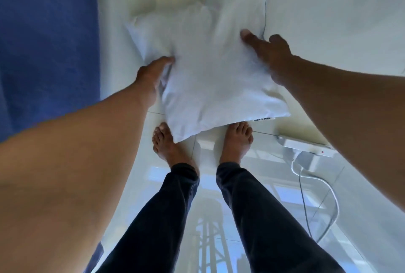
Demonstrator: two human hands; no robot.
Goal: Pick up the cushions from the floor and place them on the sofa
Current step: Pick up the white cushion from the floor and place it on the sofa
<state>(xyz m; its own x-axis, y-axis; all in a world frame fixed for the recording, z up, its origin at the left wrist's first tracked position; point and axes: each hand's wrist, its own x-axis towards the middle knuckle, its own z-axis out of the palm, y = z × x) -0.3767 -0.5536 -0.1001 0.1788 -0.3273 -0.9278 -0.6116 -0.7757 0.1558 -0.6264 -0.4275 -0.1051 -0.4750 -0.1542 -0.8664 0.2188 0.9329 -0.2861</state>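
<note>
— Head view: what holds what?
— Nothing is boxed. A plump white fabric cushion [210,80] is gripped by both hands above the bare feet [169,143], its far corner over the pale cream sofa seat [328,20].
— And the hands?
— Left hand [151,77] pinches the cushion's left edge, thumb on top. Right hand [269,53] presses the right side, fingers spread; those beneath are hidden.
— Anything hard to read?
— The small label at the cushion's near edge is too tiny. Its near corner covers some toes.
— Room around?
— A white power strip [306,144] with cables lies right of the cushion on glossy tiles [252,196]; blue fabric [48,42] borders the left.
</note>
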